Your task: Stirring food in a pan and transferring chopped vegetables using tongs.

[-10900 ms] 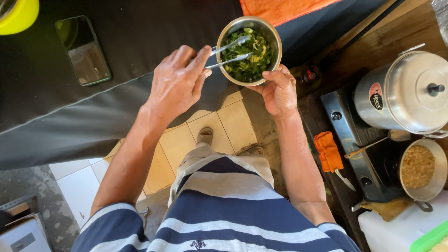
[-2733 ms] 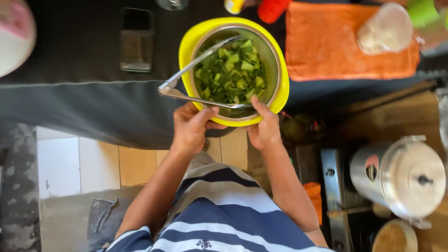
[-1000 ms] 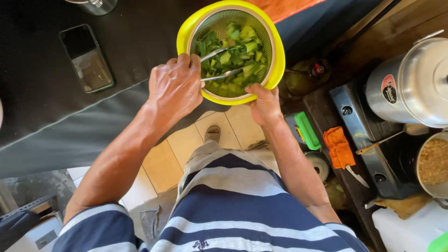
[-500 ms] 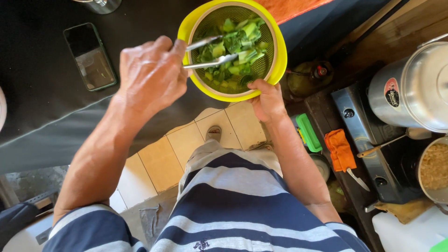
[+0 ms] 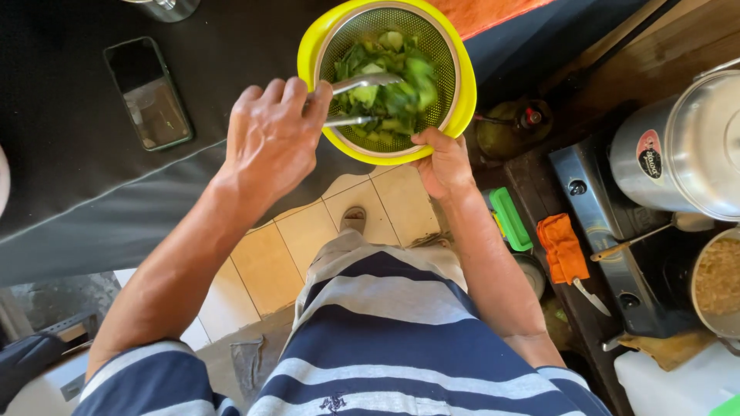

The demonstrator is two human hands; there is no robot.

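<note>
- While the dark-clothed worktop point(image 5: 116, 200) fills the upper left of the frame, a stove point(image 5: 617, 254) with a big lidded metal pot point(image 5: 678, 154) and an open pot of noodles point(image 5: 717, 277) sits at the right edge.
- Top centre, a yellow bowl point(image 5: 462, 100) holds a metal mesh strainer point(image 5: 370, 31) full of chopped green vegetables point(image 5: 393, 77).
- Just left of the bowl, the left hand point(image 5: 270, 139) has its fingers closed round metal tongs point(image 5: 362, 100), whose tips lie among the greens, slightly apart.
- Below the bowl, the right hand point(image 5: 443, 166) grips its near rim, thumb on the edge.
- Upper left, a phone point(image 5: 146, 92) lies flat on the cloth.
- Lower right, an orange rag point(image 5: 563, 246) lies beside the stove.
</note>
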